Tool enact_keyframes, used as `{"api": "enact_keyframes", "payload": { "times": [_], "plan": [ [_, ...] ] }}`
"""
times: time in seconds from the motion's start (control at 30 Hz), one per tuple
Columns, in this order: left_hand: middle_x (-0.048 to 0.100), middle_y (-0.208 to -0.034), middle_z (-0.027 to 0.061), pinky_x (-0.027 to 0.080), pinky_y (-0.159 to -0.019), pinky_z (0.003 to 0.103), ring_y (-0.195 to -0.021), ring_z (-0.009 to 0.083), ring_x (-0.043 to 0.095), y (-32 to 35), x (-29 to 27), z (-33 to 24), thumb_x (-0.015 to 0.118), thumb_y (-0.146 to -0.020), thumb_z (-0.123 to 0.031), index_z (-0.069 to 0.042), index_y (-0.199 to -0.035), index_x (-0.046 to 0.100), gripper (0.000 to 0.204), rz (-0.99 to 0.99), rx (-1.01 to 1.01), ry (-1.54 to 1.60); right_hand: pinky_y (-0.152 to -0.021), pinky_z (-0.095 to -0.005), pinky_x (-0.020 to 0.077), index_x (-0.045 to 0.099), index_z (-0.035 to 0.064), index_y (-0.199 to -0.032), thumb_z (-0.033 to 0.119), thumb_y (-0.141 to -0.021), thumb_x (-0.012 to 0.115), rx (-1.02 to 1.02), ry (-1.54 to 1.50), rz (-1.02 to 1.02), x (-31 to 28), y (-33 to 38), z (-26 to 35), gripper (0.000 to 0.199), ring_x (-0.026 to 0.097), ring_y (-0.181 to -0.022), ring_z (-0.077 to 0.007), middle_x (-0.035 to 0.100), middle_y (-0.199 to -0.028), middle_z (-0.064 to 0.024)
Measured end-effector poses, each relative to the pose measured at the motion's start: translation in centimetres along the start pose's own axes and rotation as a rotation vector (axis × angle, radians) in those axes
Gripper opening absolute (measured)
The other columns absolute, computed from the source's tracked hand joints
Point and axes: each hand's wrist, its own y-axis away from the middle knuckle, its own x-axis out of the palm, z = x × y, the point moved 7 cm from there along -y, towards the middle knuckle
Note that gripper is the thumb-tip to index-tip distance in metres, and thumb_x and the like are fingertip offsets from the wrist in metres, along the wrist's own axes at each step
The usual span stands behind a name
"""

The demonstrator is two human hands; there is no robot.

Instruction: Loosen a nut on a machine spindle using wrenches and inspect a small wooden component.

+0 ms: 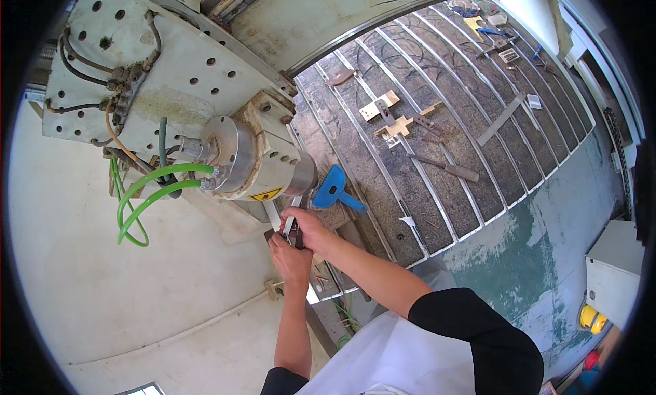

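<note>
My left hand (292,260) and my right hand (311,229) are close together just below the metal spindle head (236,156). Both have their fingers closed around a narrow, light metal strip (290,222) with a dark part between the hands. My fingers hide much of it, so its exact kind cannot be made out. Another pale strip (272,214) shows beside it, under the spindle. Just right of my right hand, a blue hand brush or scraper (333,188) lies with its handle pointing right.
The machine's plate (164,87) carries green hoses (147,183) at the upper left. A slatted metal bed (471,221) extends right, holding brass-coloured plates (395,128), a file-like tool (447,168) and a flat steel bar (502,118). A white cabinet (615,258) stands far right.
</note>
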Motion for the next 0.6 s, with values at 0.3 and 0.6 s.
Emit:
{"api": "enact_keyframes", "payload": {
  "times": [0.3,0.6],
  "plan": [
    [0.058,-0.086,0.0256,0.048,-0.071,0.052,-0.078,0.0469,0.058,-0.3,-0.2,1.4,0.070,-0.066,-0.009,0.003,-0.089,0.047,0.034,-0.028,-0.034,-0.041,-0.055,-0.0331,0.0502,0.060,0.0008,-0.075,0.015,-0.075,0.067,-0.010,-0.037,-0.017,0.0,-0.8,-0.6,0.016,0.059,-0.057,-0.0211,0.059,-0.067,-0.0100],
    [0.057,-0.088,0.0234,0.047,-0.075,0.049,-0.085,0.0437,0.057,-0.3,-0.5,-0.2,0.070,-0.065,-0.005,0.004,-0.093,0.049,0.036,-0.082,0.172,-0.164,-0.054,-0.0333,0.0489,0.060,0.0016,-0.073,0.013,-0.074,0.067,-0.016,-0.033,-0.075,-0.1,-0.5,-0.5,0.013,0.058,-0.057,-0.0201,0.059,-0.067,-0.0096]
  ]
}}
